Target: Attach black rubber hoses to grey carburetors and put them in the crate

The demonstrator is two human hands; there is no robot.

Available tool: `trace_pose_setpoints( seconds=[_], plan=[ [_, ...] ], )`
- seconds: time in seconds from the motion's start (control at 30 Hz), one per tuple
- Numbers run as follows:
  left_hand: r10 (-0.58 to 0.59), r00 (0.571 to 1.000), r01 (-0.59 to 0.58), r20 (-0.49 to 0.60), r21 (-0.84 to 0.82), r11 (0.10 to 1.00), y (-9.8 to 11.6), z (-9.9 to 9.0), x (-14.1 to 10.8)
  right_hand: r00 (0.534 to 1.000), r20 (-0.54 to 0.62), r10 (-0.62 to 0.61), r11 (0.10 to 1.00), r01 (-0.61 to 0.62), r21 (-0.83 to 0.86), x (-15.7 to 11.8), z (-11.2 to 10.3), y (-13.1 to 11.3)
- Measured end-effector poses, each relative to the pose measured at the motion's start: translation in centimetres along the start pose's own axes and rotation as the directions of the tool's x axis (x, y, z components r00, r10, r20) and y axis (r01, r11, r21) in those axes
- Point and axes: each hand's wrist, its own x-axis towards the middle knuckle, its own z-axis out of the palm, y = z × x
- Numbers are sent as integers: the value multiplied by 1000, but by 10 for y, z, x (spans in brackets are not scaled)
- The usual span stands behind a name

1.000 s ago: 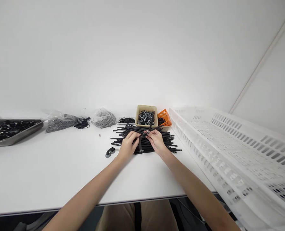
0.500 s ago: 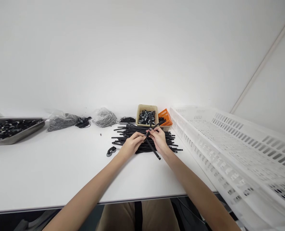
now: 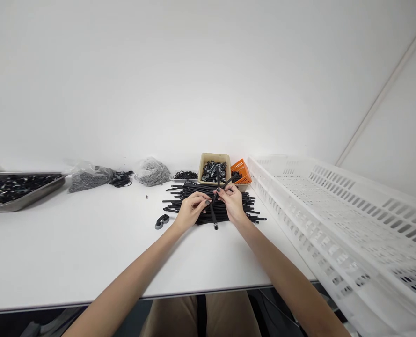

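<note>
Over a pile of black rods [image 3: 193, 189], my right hand [image 3: 233, 203] pinches a slim black rod [image 3: 213, 216] between thumb and fingers. The rod's lower end points toward me. A second black strip [image 3: 231, 179] crosses it at a slant near my right fingertips; how the two are joined is hidden. My left hand [image 3: 190, 210] is closed, its fingertips at the rod just left of the crossing. To the left of the pile lies a curved black and grey piece [image 3: 162, 221].
Behind the pile stand a beige bin [image 3: 215, 156] of black and grey parts and an orange basket [image 3: 243, 169]. A large white crate [image 3: 320, 224] fills the right side. Leftward are black cords [image 3: 186, 175], plastic bags [image 3: 152, 172] and a metal tray [image 3: 28, 198] of parts.
The rod's near end has swung left, from pointing lower right to nearly straight toward me. My left hand has shifted slightly left; my right hand has barely moved.
</note>
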Motion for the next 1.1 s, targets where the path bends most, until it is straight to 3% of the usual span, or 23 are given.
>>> trace_pose_setpoints(
  seconds=[0.2,0.43,0.73,0.87,1.1],
  plan=[
    [-67,997,63,-43,-81,995,-7,4,2,999,3,-39,999,39,-21,3,-2,4],
    [-159,987,160,-18,129,979,-6,-1,4,978,-35,-207,967,199,-162,2,0,3],
    [-173,985,166,-3,310,936,12,-6,5,880,-10,-474,802,427,-418,-10,8,3],
    [-154,988,134,24,377,917,18,-9,6,854,31,-519,751,474,-461,-11,8,4],
    [-224,967,163,117,389,907,21,-11,6,813,115,-571,654,535,-534,-12,7,2]
  ],
)
